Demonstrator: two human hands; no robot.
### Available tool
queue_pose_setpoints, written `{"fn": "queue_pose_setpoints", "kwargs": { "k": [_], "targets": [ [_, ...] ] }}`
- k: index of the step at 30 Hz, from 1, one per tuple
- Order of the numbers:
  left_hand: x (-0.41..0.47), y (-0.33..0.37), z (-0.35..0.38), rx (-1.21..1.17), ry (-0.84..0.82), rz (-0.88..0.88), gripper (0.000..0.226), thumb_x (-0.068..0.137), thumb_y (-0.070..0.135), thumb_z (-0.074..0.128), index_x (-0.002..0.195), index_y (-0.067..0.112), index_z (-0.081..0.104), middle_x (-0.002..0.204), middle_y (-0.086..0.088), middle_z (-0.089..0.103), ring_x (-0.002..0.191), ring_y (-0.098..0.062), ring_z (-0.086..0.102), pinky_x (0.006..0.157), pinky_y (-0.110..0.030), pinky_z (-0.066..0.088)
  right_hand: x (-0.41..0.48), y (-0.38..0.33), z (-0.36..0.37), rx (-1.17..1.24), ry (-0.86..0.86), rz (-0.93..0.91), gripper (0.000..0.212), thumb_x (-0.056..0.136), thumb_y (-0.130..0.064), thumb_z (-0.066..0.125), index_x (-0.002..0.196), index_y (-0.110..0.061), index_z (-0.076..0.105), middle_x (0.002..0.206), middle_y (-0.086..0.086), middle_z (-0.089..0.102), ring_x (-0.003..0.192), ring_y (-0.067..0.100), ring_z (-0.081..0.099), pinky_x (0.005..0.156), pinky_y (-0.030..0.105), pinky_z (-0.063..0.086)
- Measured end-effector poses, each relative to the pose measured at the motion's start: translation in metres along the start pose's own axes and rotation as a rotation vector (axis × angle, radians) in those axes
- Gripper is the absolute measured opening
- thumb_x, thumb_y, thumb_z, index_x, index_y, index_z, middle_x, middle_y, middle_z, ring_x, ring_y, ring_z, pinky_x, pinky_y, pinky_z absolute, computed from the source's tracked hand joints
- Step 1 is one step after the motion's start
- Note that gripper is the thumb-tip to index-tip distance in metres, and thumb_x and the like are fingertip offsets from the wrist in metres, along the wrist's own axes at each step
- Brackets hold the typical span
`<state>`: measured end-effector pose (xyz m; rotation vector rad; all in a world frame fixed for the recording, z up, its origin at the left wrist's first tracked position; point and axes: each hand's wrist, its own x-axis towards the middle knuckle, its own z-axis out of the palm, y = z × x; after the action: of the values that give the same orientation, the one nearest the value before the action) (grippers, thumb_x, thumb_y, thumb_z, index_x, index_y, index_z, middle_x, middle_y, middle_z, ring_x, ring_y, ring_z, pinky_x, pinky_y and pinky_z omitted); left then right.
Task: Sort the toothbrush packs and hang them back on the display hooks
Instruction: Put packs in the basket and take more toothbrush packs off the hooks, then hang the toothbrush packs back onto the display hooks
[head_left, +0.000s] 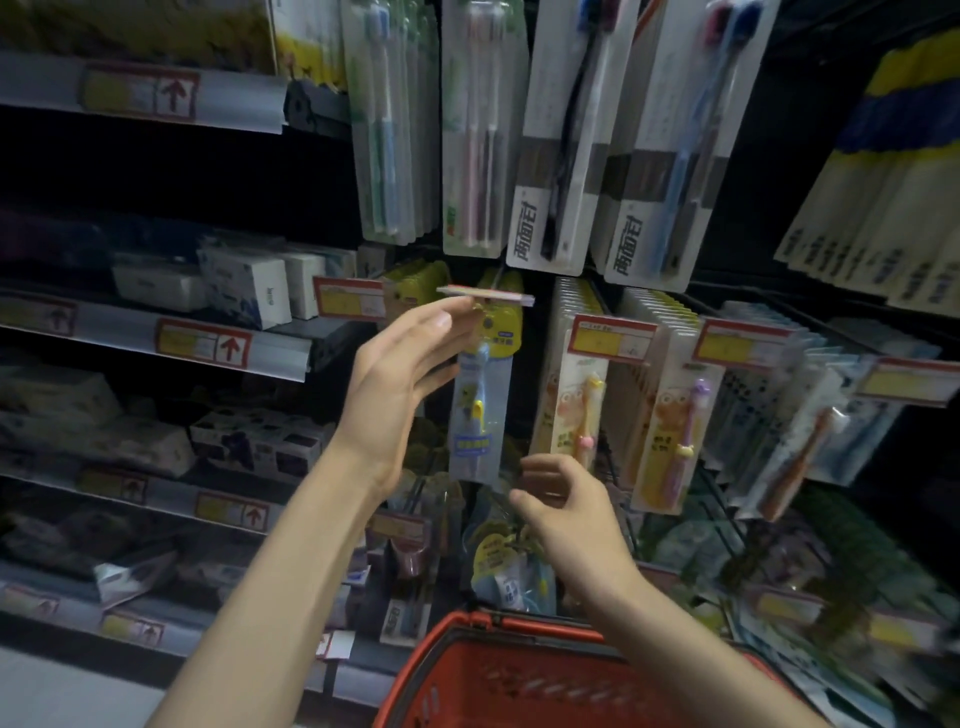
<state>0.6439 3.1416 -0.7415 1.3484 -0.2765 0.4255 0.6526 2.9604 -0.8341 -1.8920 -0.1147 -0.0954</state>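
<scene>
basket (467, 621) | left hand (395, 374) fingers straight by pack (475, 415) top | right hand (571, 514) fingers loose under pack

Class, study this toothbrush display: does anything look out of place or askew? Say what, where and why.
The price tag above the blue toothbrush pack is tipped up edge-on, just above the left hand, while the neighbouring tags hang face-forward.
</scene>
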Motion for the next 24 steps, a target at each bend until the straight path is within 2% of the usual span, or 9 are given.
{"fn": "queue_pose_setpoints", "kwargs": {
  "k": [3,7,9,11,13,16,18,20,24],
  "targets": [
    [-0.01,-0.003,-0.002,0.082,-0.012,-0.006,0.032,0.107,0.021,0.049,0.131,0.018,0.07,0.128,0.0,0.075,0.123,-0.014,0.069,0.104,-0.036,0.049,-0.013,-0.004,-0.02,-0.072,-0.055,-0.094,0.027,0.093,-0.018,0.077,0.115,-0.029,0.067,0.111,-0.015,0.071,0.105,-0.001,0.066,0.093,0.022,0.054],
    [-0.029,-0.017,-0.004,0.152,-0.003,-0.081,0.029,0.106,0.02,0.053,0.13,0.02,0.07,0.127,0.002,0.076,0.124,-0.014,0.068,0.111,-0.044,0.048,-0.029,-0.009,-0.046,-0.196,-0.082,-0.206,0.035,0.087,-0.021,0.083,0.118,-0.026,0.068,0.111,-0.013,0.073,0.107,0.001,0.068,0.1,0.028,0.054],
    [-0.049,-0.028,0.006,0.204,-0.036,-0.143,0.028,0.106,0.018,0.055,0.129,0.018,0.071,0.124,0.001,0.077,0.121,-0.012,0.069,0.107,-0.039,0.052,-0.042,-0.004,-0.06,-0.262,-0.087,-0.246,0.039,0.085,-0.022,0.085,0.119,-0.027,0.067,0.11,-0.014,0.073,0.107,0.0,0.068,0.098,0.027,0.054],
    [-0.07,-0.038,0.019,0.316,-0.112,-0.136,0.026,0.103,0.012,0.06,0.127,0.012,0.071,0.122,-0.002,0.077,0.116,-0.004,0.07,0.098,-0.024,0.052,-0.058,0.006,-0.075,-0.359,-0.103,-0.267,0.042,0.085,-0.024,0.085,0.122,-0.029,0.065,0.113,-0.015,0.07,0.108,-0.001,0.065,0.096,0.022,0.051],
    [-0.09,-0.053,0.03,0.434,-0.221,-0.143,0.025,0.1,0.009,0.065,0.124,0.012,0.071,0.122,-0.003,0.075,0.11,0.002,0.069,0.094,-0.017,0.052,-0.071,0.02,-0.091,-0.448,-0.123,-0.273,0.05,0.084,-0.028,0.085,0.129,-0.026,0.063,0.121,-0.01,0.069,0.115,0.003,0.064,0.099,0.025,0.051],
    [-0.12,-0.074,0.037,0.695,-0.348,-0.121,0.031,0.098,0.033,0.069,0.129,0.029,0.069,0.129,0.013,0.07,0.12,0.001,0.064,0.102,-0.029,0.052,-0.092,0.046,-0.112,-0.588,-0.181,-0.254,0.064,0.083,-0.04,0.083,0.14,-0.025,0.057,0.133,-0.004,0.065,0.124,0.011,0.061,0.104,0.033,0.051],
    [-0.143,-0.086,0.039,0.909,-0.453,-0.157,0.041,0.097,0.047,0.063,0.137,0.036,0.061,0.14,0.018,0.061,0.129,-0.003,0.056,0.104,-0.034,0.05,-0.111,0.073,-0.125,-0.655,-0.226,-0.204,0.068,0.083,-0.04,0.084,0.142,-0.023,0.055,0.137,-0.001,0.063,0.128,0.014,0.059,0.106,0.029,0.048],
    [-0.166,-0.099,0.038,1.121,-0.584,-0.126,0.05,0.095,0.056,0.058,0.14,0.036,0.058,0.146,0.014,0.057,0.134,-0.01,0.054,0.108,-0.04,0.047,-0.131,0.104,-0.134,-0.694,-0.277,-0.114,0.071,0.082,-0.038,0.085,0.143,-0.019,0.055,0.139,0.003,0.062,0.131,0.017,0.057,0.107,0.026,0.042],
    [-0.205,-0.133,0.027,1.416,-0.827,-0.08,0.06,0.094,0.057,0.058,0.148,0.031,0.053,0.156,0.003,0.051,0.144,-0.021,0.048,0.116,-0.042,0.037,-0.165,0.169,-0.143,-0.764,-0.4,0.075,0.076,0.081,-0.039,0.085,0.146,-0.015,0.053,0.136,0.009,0.06,0.129,0.026,0.058,0.111,0.031,0.042]
  ]
}}
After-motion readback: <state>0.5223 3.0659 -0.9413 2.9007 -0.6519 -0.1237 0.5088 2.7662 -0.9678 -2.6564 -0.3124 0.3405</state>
